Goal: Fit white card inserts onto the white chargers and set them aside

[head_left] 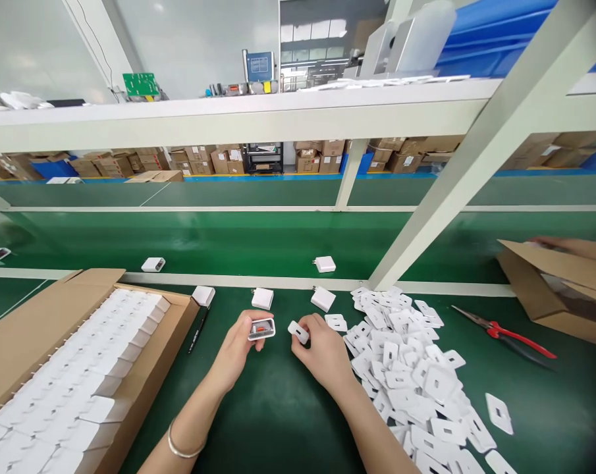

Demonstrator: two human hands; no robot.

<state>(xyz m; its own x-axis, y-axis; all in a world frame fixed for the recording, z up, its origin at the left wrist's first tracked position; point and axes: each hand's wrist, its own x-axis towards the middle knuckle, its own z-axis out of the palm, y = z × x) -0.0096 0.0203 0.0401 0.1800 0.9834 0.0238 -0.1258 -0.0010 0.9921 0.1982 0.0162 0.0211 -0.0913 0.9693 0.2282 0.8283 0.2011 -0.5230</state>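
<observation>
Housing (261,329), one, gripped by my left hand's (236,349) fingers above the bench (288,421); open end towards my camera, opening's long axis crosswise. Cover plate (298,332), one, pinched in my right hand (325,352), slanting down rightward. White blocks (262,298), loose, six. Pliers (494,329), one.

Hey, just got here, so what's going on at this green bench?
A person is working with both hands. The left hand holds a white casing, its open end showing parts inside. The right hand pinches a small white slotted piece, apart from the casing. A loose pile of slotted pieces lies to the right, near red-and-black pliers. On the left, an open carton holds rows of white units.
</observation>
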